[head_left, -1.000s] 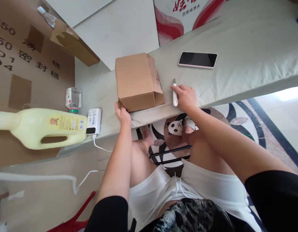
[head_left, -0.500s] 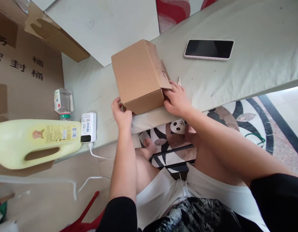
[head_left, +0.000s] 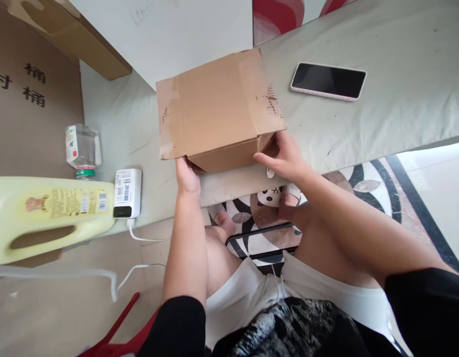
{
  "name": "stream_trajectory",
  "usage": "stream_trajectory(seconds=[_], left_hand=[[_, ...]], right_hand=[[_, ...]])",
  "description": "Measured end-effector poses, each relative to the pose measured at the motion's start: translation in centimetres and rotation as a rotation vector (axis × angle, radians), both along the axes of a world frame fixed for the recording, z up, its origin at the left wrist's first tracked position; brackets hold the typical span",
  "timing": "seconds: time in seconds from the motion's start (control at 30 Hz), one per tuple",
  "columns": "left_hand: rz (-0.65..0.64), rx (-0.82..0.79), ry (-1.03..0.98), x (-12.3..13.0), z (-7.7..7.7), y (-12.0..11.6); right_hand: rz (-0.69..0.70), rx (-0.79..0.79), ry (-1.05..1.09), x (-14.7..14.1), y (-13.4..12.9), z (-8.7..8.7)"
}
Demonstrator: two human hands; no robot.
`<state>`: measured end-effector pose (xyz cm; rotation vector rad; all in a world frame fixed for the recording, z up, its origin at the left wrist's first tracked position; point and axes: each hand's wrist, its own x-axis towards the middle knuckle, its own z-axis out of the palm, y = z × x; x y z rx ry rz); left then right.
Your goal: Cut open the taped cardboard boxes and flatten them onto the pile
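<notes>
A brown cardboard box [head_left: 218,106] sits near the front edge of the cloth-covered table, its side flaps spread out level with the top face. My left hand [head_left: 188,177] is at the box's front left corner, its fingers hidden beneath the left flap. At the front right corner, my right hand [head_left: 283,156] grips the box under the right flap, thumb along the front face and the other fingers partly hidden behind the flap.
A phone [head_left: 328,81] lies at the right of the table. On the left are a white power bank [head_left: 128,192] with a cable, a clear bottle [head_left: 84,148], a yellow jug [head_left: 35,213] and a large carton [head_left: 24,129]. A white board [head_left: 199,29] is behind the box.
The flaps on the left and right have swung up and outward to lie level with the top face. Both hands have shifted beneath them. The view has moved slightly.
</notes>
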<state>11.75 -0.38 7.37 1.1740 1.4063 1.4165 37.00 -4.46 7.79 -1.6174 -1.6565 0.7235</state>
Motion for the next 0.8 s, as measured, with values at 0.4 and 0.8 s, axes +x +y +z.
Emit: stream_trajectory(seconds=[0.4, 0.8], left_hand=[[0.137, 0.051, -0.134, -2.0, 2.7, -2.4], [0.171, 0.132, -0.174, -1.3, 2.7, -1.1]], right_hand=[[-0.044, 0.204, 0.351, 0.6, -1.1, 0.0], [-0.228, 0.063, 0.821, -0.5, 0.4, -0.7]])
